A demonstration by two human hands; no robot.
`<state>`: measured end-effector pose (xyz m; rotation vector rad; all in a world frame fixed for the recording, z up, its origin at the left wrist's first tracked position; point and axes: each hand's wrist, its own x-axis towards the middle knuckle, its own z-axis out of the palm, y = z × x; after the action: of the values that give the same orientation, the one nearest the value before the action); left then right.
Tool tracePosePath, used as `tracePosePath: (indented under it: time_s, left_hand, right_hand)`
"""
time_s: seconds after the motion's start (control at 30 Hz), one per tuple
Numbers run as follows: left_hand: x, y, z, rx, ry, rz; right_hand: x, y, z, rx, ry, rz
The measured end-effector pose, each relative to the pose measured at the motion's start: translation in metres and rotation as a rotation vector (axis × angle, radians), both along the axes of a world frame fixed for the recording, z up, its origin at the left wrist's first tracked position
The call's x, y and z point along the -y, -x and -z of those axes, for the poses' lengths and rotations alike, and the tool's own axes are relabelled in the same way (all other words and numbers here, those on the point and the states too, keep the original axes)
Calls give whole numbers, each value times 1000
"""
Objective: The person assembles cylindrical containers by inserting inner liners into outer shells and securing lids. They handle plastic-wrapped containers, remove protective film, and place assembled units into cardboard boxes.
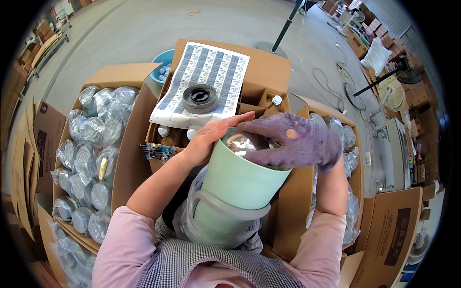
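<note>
A mint-green bucket-shaped container [254, 177] with a grey carrying handle [230, 209] leans on my lap, its mouth tilted away. Clear plastic wrap [185, 218] hangs around its lower part. Inside the mouth shows a shiny metal surface [238, 143]. My left hand [211, 137], bare, lies against the rim on the left with its fingers stretched out. Across the opening from the right reaches my right hand [293, 139] in a worn purple glove with a hole on its back. Its thumb and fingers are spread over the metal; some fingertips are hidden inside.
Ahead, a divided carton [283, 103] bears a printed label sheet [206, 62] with a round grey lid [200, 98] on it. Cartons of plastic-wrapped items [89, 158] flank me. A blue basin [163, 60] stands behind, and cables [326, 81] cross the floor at the right.
</note>
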<state>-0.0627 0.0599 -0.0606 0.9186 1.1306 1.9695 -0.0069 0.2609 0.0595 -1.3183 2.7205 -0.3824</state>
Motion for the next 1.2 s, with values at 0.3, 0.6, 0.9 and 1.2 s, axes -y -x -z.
tracePosePath:
  time_s: [0.3, 0.6, 0.9, 1.2]
  left_hand:
    - [42, 139, 86, 113, 893, -776]
    - [23, 202, 156, 458, 901, -571]
    - [32, 174, 103, 458, 546, -704]
    - [18, 84, -5, 322, -39, -484]
  right_hand:
    - [13, 8, -6, 430, 50, 310]
    - [-5, 10, 24, 387, 242, 101]
    - [16, 3, 10, 418, 43, 302]
    - [30, -3, 12, 416, -71, 445]
